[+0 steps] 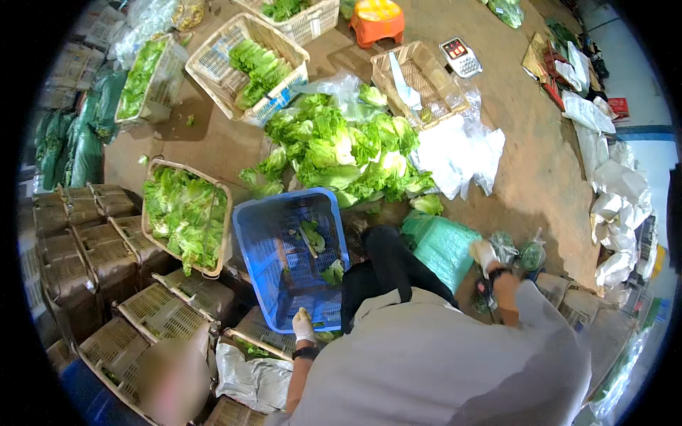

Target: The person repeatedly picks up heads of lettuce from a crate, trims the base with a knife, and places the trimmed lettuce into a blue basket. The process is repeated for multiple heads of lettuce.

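Observation:
My left hand (pixel 303 324), in a pale glove, grips the near rim of a blue plastic crate (pixel 266 298). A few loose lettuce leaves (pixel 313 237) lie inside that crate, which is otherwise bare. On the right, my gloved right hand (pixel 482 253) is beside a green woven sack (pixel 442 247); its fingers are too unclear to show whether it holds anything. A dark object with a red part (pixel 484 290) is just below this hand. Beyond the blue crate, a large heap of lettuce heads (pixel 346 149) lies on the floor.
A lettuce-filled crate (pixel 184 218) stands left of the blue one, beside stacked crates (pixel 88 250). Farther off are a partly filled crate (pixel 213 66), a beige crate (pixel 418 66), an orange stool (pixel 376 24) and a digital scale (pixel 461 57). White plastic bags (pixel 458 152) lie right of the heap.

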